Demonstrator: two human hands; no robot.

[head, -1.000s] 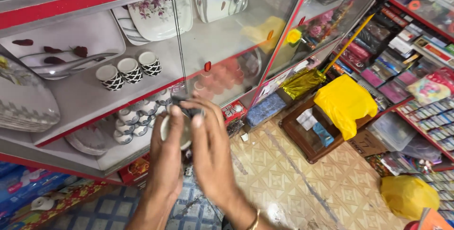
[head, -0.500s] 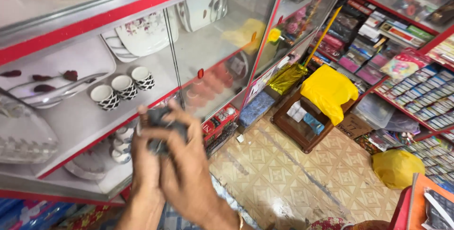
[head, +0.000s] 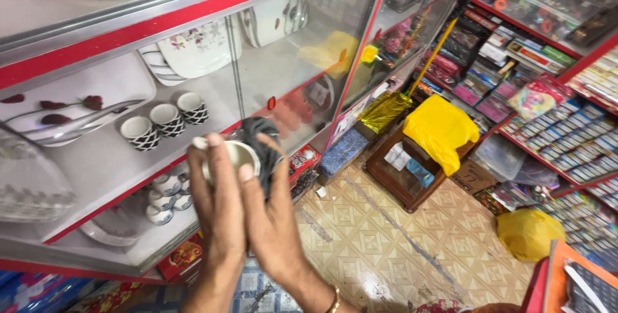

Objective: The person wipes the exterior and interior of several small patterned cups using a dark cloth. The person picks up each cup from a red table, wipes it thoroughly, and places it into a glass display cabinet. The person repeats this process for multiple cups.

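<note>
Head view, now: just left of the frame's middle the left hand point(head: 215, 187) grips a small pale cup point(head: 233, 157), fingers curled up its side and over the rim. The right hand point(head: 270, 203) presses a dark grey cloth point(head: 262, 142) against the cup's far side, thumb lying across the mouth; how tightly its hidden fingers close on the cloth I cannot tell for sure. Both hands are held up in front of the glass display case point(head: 309, 49), whose shelf at the left of the frame carries three black-and-white patterned cups point(head: 166, 120). At the right centre a yellow bag point(head: 441, 129) lies on a wooden stool point(head: 402, 171), standing on the patterned tiled floor point(head: 386, 242).

Against the picture half a second earlier, the cup has tipped so that its pale mouth now faces the camera, where the cloth then covered most of it, and the cloth has slid round to the upper right. The wiping seems to have passed from the mouth to the outer wall. The hands also sit higher and more central than one second ago.
</note>
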